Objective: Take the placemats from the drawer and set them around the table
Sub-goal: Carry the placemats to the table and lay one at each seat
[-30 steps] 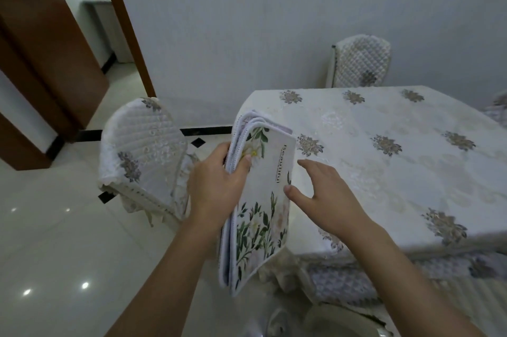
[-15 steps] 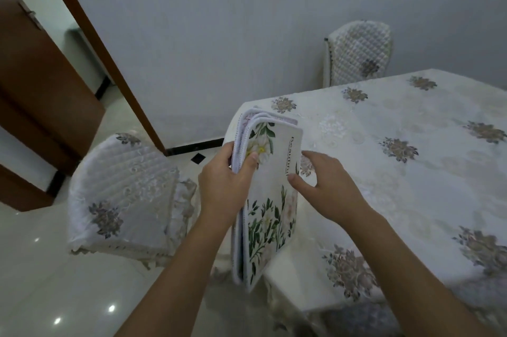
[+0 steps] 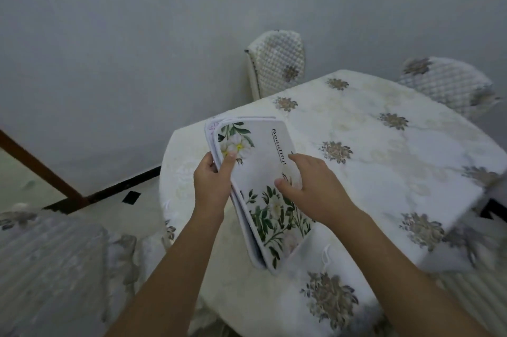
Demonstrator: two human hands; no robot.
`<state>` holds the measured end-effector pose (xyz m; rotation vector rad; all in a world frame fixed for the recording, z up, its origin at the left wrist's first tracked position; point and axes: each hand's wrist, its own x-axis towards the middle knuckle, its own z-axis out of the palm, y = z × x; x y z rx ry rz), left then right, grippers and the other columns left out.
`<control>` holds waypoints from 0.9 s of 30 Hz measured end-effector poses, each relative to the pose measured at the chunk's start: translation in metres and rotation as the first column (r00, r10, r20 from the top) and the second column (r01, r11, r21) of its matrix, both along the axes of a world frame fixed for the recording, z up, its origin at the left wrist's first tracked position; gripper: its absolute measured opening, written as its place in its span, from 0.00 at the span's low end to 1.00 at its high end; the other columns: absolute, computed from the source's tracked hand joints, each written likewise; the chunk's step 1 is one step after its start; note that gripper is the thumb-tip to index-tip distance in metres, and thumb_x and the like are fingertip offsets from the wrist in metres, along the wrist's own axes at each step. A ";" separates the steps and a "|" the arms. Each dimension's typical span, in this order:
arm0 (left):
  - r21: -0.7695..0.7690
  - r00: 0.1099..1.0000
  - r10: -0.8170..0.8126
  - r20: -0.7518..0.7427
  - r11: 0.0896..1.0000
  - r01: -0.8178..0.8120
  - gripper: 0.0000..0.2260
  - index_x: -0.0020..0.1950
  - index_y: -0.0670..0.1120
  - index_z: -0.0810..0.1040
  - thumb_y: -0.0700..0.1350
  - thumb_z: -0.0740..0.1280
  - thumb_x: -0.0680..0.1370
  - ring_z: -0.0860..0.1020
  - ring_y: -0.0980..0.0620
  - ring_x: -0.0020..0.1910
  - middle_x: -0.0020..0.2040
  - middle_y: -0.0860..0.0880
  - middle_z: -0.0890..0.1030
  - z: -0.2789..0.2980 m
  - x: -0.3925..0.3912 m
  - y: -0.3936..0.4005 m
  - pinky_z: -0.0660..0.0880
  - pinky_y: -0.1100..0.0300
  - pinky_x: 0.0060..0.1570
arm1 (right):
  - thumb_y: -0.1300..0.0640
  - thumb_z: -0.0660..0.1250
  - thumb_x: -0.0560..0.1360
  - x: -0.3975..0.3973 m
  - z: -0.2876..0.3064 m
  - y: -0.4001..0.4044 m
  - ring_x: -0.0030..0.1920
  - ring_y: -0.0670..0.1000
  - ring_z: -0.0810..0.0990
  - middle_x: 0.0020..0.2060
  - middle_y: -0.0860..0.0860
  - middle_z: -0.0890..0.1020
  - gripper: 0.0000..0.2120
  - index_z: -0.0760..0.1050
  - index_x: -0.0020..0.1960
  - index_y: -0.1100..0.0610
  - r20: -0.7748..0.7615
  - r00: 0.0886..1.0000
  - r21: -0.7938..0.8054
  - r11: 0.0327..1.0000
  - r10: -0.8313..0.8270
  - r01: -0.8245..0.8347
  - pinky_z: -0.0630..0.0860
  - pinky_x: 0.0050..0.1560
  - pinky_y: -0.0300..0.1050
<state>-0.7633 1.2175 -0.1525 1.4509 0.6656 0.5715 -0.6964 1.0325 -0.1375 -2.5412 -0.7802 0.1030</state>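
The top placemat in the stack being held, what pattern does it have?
White floral placemat: white flowers, green leaves, and the word "Beautiful". Head view.

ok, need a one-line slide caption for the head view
Left hand holds a stack of floral placemats over the table corner; right hand reaches onto the top one.

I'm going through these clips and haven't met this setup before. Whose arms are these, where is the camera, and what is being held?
No machine here: the camera sits on a person's head, looking forward and down, so the two bare arms are the wearer's own. The left hand grips a stack of flowered placemats by its edge, held upright over the table corner. The right hand rests open on the front mat, fingers spread. The table wears a white flower-patterned cloth; no mat is laid on the visible part. Covered chairs stand around it.
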 end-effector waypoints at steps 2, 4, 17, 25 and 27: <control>-0.074 0.999 -0.039 -0.035 0.997 0.036 0.04 0.48 0.52 0.81 0.51 0.70 0.77 0.83 0.48 0.44 0.45 0.47 0.84 -0.017 0.016 0.014 0.81 0.50 0.44 | 0.37 0.59 0.77 0.005 -0.010 0.010 0.72 0.52 0.62 0.73 0.49 0.67 0.33 0.59 0.76 0.52 -0.031 0.998 -0.029 0.999 -0.046 0.045 0.62 0.70 0.50; -0.146 0.995 -0.072 -0.075 0.987 0.060 0.04 0.49 0.52 0.81 0.51 0.70 0.78 0.83 0.44 0.46 0.46 0.46 0.84 -0.038 0.029 0.030 0.82 0.44 0.45 | 0.37 0.59 0.77 0.009 -0.022 0.021 0.72 0.52 0.62 0.73 0.49 0.67 0.33 0.59 0.76 0.52 -0.064 0.995 -0.066 0.995 -0.075 0.071 0.63 0.70 0.51; -0.445 0.912 -0.277 -0.302 0.887 0.122 0.08 0.58 0.48 0.78 0.46 0.69 0.79 0.83 0.43 0.50 0.51 0.44 0.84 -0.148 0.038 0.122 0.81 0.44 0.49 | 0.39 0.60 0.78 0.011 -0.098 0.093 0.73 0.54 0.62 0.73 0.52 0.67 0.32 0.61 0.76 0.55 -0.205 0.960 -0.189 0.970 -0.189 0.151 0.61 0.70 0.50; -0.321 0.804 -0.331 -0.493 0.929 0.186 0.13 0.60 0.44 0.75 0.39 0.69 0.77 0.80 0.46 0.46 0.54 0.43 0.80 -0.190 0.025 0.157 0.81 0.52 0.43 | 0.43 0.61 0.78 -0.004 -0.153 0.107 0.73 0.58 0.61 0.74 0.55 0.63 0.32 0.59 0.76 0.56 -0.278 0.913 -0.264 0.938 -0.297 0.225 0.61 0.71 0.52; -0.196 0.800 -0.283 -0.529 0.958 0.210 0.16 0.61 0.42 0.74 0.42 0.71 0.76 0.80 0.46 0.46 0.55 0.42 0.80 -0.194 0.029 0.168 0.81 0.49 0.48 | 0.42 0.61 0.78 -0.006 -0.168 0.106 0.74 0.60 0.58 0.76 0.56 0.59 0.33 0.57 0.76 0.57 -0.308 0.886 -0.323 0.914 -0.347 0.246 0.59 0.72 0.54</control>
